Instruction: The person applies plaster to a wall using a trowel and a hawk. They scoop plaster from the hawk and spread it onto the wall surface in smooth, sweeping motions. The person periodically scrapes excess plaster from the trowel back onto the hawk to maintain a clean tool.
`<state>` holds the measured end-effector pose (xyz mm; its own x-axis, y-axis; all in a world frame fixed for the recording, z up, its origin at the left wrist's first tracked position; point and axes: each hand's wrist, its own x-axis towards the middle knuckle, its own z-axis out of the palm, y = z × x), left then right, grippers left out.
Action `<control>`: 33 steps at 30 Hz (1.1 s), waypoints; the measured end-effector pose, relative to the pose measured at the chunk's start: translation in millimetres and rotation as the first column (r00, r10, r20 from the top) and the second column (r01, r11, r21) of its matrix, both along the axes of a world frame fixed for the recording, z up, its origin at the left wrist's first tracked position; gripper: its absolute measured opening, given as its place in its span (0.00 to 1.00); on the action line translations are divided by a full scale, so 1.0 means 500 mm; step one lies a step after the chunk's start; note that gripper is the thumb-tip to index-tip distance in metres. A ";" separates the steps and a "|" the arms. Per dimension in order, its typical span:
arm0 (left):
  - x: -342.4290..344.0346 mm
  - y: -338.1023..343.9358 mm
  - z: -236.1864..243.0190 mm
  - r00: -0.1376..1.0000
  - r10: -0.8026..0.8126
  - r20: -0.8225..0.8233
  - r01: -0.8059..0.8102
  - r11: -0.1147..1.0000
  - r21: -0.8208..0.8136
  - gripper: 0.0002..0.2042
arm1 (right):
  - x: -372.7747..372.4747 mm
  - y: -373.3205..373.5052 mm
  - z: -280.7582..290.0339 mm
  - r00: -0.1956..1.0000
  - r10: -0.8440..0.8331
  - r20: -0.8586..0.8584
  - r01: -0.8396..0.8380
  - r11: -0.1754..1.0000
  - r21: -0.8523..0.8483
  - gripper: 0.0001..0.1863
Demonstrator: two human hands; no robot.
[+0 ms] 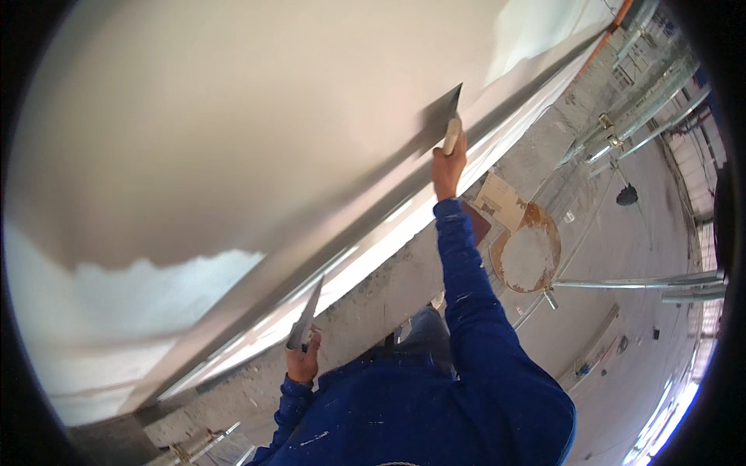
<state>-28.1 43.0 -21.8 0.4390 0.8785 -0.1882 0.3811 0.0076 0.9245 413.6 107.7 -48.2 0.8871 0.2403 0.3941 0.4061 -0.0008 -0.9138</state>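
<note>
My right hand (449, 169) is closed around the pale handle of a putty knife (452, 116). That knife's thin blade is at the surface of a large off-white wall (233, 132), beside its own dark shadow; whether it touches cannot be made out. Lower and to the left, my left hand (302, 362) grips a second putty knife (308, 311), its wide metal blade pointing up near the wall's bottom edge. Most of its handle is hidden by my fingers. A beige coat covers much of the wall, with ragged borders against whiter patches (175, 287).
Along the wall runs a rough concrete ledge (373, 299). Right of my right arm are a round, stained board (532, 248) and a cardboard piece (501, 200). Metal scaffold tubes (637, 281) cross the right side. Another pipe (214, 441) shows at the lower left.
</note>
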 end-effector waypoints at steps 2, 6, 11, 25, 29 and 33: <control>-0.039 -0.022 -0.004 0.999 0.053 -0.013 -0.052 0.997 0.060 0.05 | -0.089 0.001 0.006 0.997 0.002 0.080 -0.003 1.000 0.009 0.37; -0.068 -0.041 0.014 0.990 0.110 0.082 -0.117 0.990 0.078 0.06 | -0.277 0.035 -0.021 0.999 0.036 0.023 -0.038 0.995 0.093 0.38; -0.073 -0.027 0.040 0.993 -0.025 0.112 0.020 0.999 0.046 0.12 | -0.452 -0.025 0.001 0.953 0.269 -0.138 -0.250 0.958 0.139 0.36; 0.051 0.035 0.054 0.706 -0.420 0.570 0.678 0.633 -0.373 0.20 | -0.401 -0.421 0.001 0.801 0.591 -0.099 -0.599 0.792 -0.119 0.16; 0.068 0.063 0.073 0.638 -0.441 0.631 0.737 0.586 -0.336 0.21 | -0.419 -0.400 0.114 0.717 0.629 -0.298 -0.681 0.724 -0.112 0.22; 0.067 0.100 0.092 0.653 -0.399 0.644 0.701 0.639 -0.316 0.23 | -0.339 -0.376 0.010 0.712 0.501 -0.492 -0.556 0.830 0.040 0.25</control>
